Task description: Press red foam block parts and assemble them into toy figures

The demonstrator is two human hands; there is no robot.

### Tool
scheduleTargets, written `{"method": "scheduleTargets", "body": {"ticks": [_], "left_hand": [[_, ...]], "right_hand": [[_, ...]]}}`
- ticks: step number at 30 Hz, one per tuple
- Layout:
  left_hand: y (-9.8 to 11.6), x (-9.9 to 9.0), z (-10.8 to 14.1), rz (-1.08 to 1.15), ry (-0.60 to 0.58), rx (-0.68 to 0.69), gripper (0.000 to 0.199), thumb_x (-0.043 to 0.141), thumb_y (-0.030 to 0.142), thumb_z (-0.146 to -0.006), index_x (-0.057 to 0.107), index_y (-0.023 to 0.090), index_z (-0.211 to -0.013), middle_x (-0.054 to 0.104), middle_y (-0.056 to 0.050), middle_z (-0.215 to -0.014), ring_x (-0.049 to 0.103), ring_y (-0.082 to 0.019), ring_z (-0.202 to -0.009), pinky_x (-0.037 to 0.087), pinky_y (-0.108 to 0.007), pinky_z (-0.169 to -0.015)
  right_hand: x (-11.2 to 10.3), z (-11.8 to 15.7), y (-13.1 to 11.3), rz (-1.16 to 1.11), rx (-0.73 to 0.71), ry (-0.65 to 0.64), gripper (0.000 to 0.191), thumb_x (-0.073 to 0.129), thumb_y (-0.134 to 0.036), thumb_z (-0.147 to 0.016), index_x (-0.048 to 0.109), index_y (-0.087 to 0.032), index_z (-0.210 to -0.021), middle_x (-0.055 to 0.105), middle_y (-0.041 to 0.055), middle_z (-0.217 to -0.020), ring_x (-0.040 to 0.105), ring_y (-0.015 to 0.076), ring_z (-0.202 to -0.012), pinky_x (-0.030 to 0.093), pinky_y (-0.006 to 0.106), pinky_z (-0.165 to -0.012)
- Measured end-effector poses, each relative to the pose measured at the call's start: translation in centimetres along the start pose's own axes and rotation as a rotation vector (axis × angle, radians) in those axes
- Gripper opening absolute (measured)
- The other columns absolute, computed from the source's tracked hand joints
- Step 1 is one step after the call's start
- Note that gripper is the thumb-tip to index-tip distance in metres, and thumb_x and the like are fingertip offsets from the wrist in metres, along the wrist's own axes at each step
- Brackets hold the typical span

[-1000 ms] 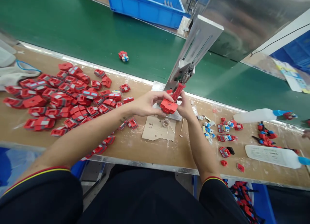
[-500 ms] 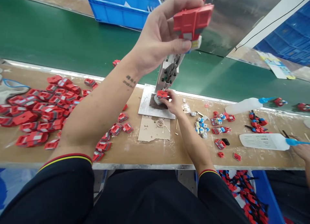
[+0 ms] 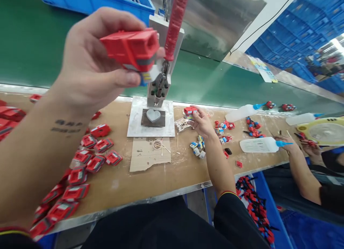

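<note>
My left hand [image 3: 86, 69] is raised close to the camera. Its fingers and thumb are closed round a red plastic toy vehicle part [image 3: 131, 46] with a small white, blue and yellow piece at its lower end. Right behind that part stands a lever press with a red handle [image 3: 176, 26]. On the press's pale base plate [image 3: 134, 125] lies a grey heart-shaped block [image 3: 153, 115] over a dark pad. To the right of the plate, my right hand [image 3: 203, 125] grips a smaller-looking red toy part [image 3: 190, 110] with white and blue on it.
Many red toy parts [image 3: 96, 163] lie at the left. Cardboard [image 3: 145, 163] with cotton swabs sits before the press. Small white-blue pieces [image 3: 197, 145] lie beside my right forearm. White bottles [image 3: 258, 145] stand farther right, near another person's hand [image 3: 288, 143]. A blue bin [image 3: 268, 195] holds finished-looking red-black toys.
My right hand has moved right with its red part, off the heart-shaped block. My left hand has come away from the press handle's top, still gripping its part. The view has shifted right.
</note>
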State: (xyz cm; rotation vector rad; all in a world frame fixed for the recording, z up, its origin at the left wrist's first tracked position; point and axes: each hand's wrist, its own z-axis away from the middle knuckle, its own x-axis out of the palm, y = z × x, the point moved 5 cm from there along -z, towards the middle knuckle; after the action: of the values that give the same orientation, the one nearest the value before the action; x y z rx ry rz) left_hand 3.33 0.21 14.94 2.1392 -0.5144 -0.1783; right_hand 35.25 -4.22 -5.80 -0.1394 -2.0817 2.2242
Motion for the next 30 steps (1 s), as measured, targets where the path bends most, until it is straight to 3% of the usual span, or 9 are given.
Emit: {"method": "scheduleTargets", "body": {"ticks": [3,5,8,12,16,20,23,26,30], "left_hand": [[-1.7,-2.6,3.0,-0.027,0.105,-0.106,0.065,0.106,0.055,-0.052,0.075,0.028,-0.101,0.077,0.012,-0.094,0.080,-0.014,-0.089,0.069,-0.036,-0.095],[-4.3,-4.1,5.8,-0.147,0.117,-0.279,0.066,0.107,0.050,-0.054,0.075,0.026,-0.106,0.081,0.006,-0.096,0.079,-0.016,-0.083,0.070,-0.033,-0.081],[-8.9,-5.3,9.6,-0.194,0.052,-0.439,0.055,0.100,0.036,-0.065,0.071,0.023,-0.109,0.083,-0.003,-0.096,0.079,-0.020,-0.083,0.069,-0.042,-0.087],[-13.9,-5.3,11.4,-0.307,0.023,-0.452,0.049,0.091,0.038,-0.071,0.069,0.018,-0.111,0.082,-0.011,-0.106,0.079,-0.025,-0.097,0.066,-0.043,-0.094],[-16.5,-3.8,9.9,-0.462,-0.099,-0.397,0.041,0.084,0.027,-0.077,0.070,0.017,-0.114,0.081,-0.009,-0.112,0.076,-0.023,-0.097,0.063,-0.039,-0.092],[-17.5,-2.4,8.5,-0.495,-0.197,-0.317,0.038,0.079,0.014,-0.080,0.070,0.018,-0.117,0.080,-0.007,-0.113,0.074,-0.021,-0.101,0.060,-0.037,-0.096],[-18.1,-1.4,8.3,-0.476,-0.222,-0.280,0.037,0.076,0.010,-0.082,0.069,0.019,-0.118,0.080,-0.007,-0.116,0.073,-0.020,-0.104,0.059,-0.037,-0.099],[-18.9,-0.6,8.6,-0.475,-0.217,-0.291,0.034,0.076,0.013,-0.085,0.068,0.018,-0.118,0.079,-0.006,-0.108,0.073,-0.020,-0.097,0.060,-0.037,-0.093],[-19.7,0.0,9.1,-0.458,-0.227,-0.304,0.038,0.078,0.016,-0.084,0.067,0.018,-0.120,0.079,-0.005,-0.106,0.073,-0.020,-0.095,0.060,-0.037,-0.091]], "right_hand": [[-1.8,-4.5,-1.6,0.359,-0.136,0.040,0.054,0.072,-0.057,-0.089,0.061,-0.033,-0.136,0.074,0.0056,-0.121,0.073,0.0203,-0.096,0.062,0.034,-0.077],[-2.0,-8.7,-2.6,0.857,-0.217,0.077,0.043,0.066,-0.039,-0.092,0.063,-0.025,-0.133,0.072,0.0110,-0.126,0.069,0.0244,-0.106,0.061,0.041,-0.091],[-0.8,-14.2,-3.0,1.030,-0.213,0.053,0.033,0.069,-0.016,-0.080,0.072,-0.017,-0.112,0.072,0.0163,-0.123,0.063,0.0325,-0.119,0.050,0.052,-0.113],[1.2,-16.5,-2.8,1.090,-0.173,-0.016,0.037,0.070,-0.010,-0.073,0.073,-0.014,-0.109,0.073,0.0181,-0.114,0.065,0.0351,-0.114,0.050,0.054,-0.112],[0.4,-15.0,-5.5,1.116,-0.248,0.072,0.053,0.065,-0.020,-0.085,0.061,-0.011,-0.137,0.062,0.0254,-0.140,0.058,0.0403,-0.134,0.046,0.062,-0.118],[2.7,-10.5,-14.1,0.725,-0.750,0.285,0.051,0.044,-0.049,-0.106,0.045,-0.031,-0.153,0.057,0.0139,-0.148,0.059,0.0346,-0.139,0.057,0.057,-0.110],[8.7,-7.1,-19.9,0.492,-0.930,0.135,0.059,0.057,-0.066,-0.100,0.044,-0.044,-0.153,0.062,0.0059,-0.145,0.060,0.0314,-0.143,0.063,0.044,-0.103],[14.0,-4.8,-23.0,0.414,-0.985,-0.019,0.059,0.064,-0.070,-0.097,0.052,-0.037,-0.144,0.071,0.0039,-0.122,0.071,0.0268,-0.123,0.066,0.038,-0.093],[15.5,-0.5,-22.9,0.316,-1.180,-0.092,0.038,0.069,-0.054,-0.101,0.063,-0.029,-0.129,0.072,-0.0027,-0.097,0.075,0.0168,-0.095,0.065,0.032,-0.080]]}}
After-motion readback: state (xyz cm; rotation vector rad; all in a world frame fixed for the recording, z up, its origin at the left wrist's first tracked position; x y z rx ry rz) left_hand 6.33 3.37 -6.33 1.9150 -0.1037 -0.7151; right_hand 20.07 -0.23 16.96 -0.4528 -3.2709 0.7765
